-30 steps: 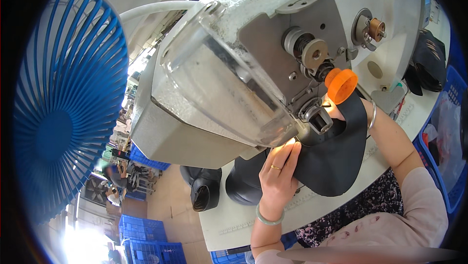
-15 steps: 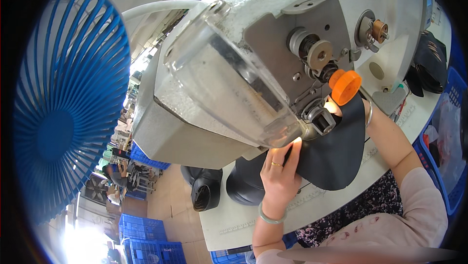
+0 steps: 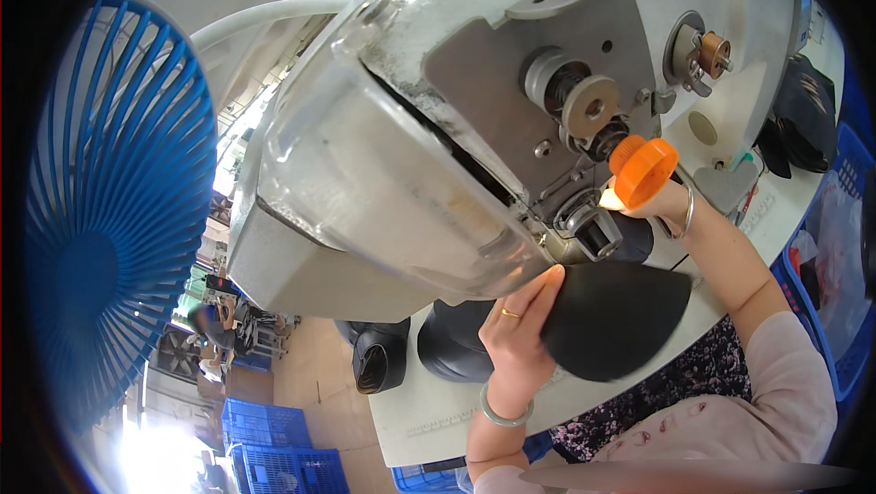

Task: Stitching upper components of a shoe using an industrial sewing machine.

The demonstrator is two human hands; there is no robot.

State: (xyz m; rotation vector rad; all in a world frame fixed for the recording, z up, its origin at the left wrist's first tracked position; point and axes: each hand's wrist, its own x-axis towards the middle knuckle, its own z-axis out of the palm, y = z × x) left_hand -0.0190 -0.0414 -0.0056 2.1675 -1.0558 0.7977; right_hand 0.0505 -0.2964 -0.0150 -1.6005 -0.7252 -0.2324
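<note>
A smooth black leather piece [image 3: 620,321] with a rounded outer edge hangs by the needle area of a large pale sewing machine [image 3: 319,156]. My left hand [image 3: 525,334], wearing a ring and a pale bangle, pinches its left edge just below the clear cover [image 3: 429,193]. My right hand [image 3: 659,203] is behind the orange knob [image 3: 646,171], close to the metal thread parts. Its fingers are mostly hidden by the knob, and a bright light falls on one fingertip. Another dark part [image 3: 636,240] shows between the leather piece and my right hand.
Black shoe-like pieces [image 3: 456,343] lie on the white table [image 3: 411,430] left of my hand, with more [image 3: 803,115] at the far right. A blue fan [image 3: 109,220] stands at left. A blue basket [image 3: 853,348] holds plastic bags. Blue crates [image 3: 287,471] sit on the floor.
The leather piece has swung down and turned, its free end pointing right. My right hand has come up into sight behind the orange knob. My left hand has shifted slightly, still pinching.
</note>
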